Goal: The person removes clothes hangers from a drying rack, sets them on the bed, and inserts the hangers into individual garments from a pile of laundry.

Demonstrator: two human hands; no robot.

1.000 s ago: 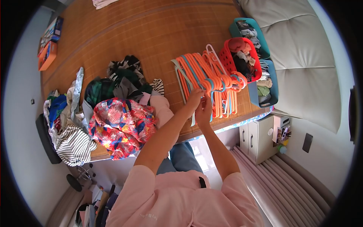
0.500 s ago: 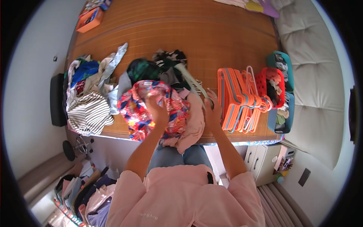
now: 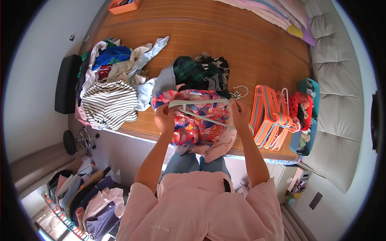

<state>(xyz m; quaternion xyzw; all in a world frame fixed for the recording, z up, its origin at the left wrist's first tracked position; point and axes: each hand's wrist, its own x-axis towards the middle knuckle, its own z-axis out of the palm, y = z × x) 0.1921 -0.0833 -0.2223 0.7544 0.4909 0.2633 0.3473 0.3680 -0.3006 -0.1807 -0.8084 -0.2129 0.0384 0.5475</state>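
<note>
A red floral shirt [image 3: 189,134] lies spread before me on the bed, its collar away from me. Over it is a pale clothes hanger [image 3: 201,102], its bars slanting across the fabric. My right hand [image 3: 240,116] is closed on the hanger's right part. My left hand [image 3: 164,120] has its fingers curled round the shirt's left edge, near the hanger's left end; its fingertips are partly hidden. A pink garment [image 3: 223,144] lies beneath the shirt. Beyond it are dark green clothing [image 3: 189,72] and a grey piece [image 3: 165,82].
A clothes pile with a striped garment [image 3: 110,104] lies left. Orange and blue hangers [image 3: 271,118] are stacked right, beside a red basket [image 3: 295,106] and teal bins [image 3: 313,86]. An orange box [image 3: 124,7] sits at the far left. More clothes [image 3: 100,209] hang below left.
The pale hanger has come over the floral shirt, with my right hand still on it. My left hand has shifted from the shirt's middle to its left edge. The camera view has turned slightly.
</note>
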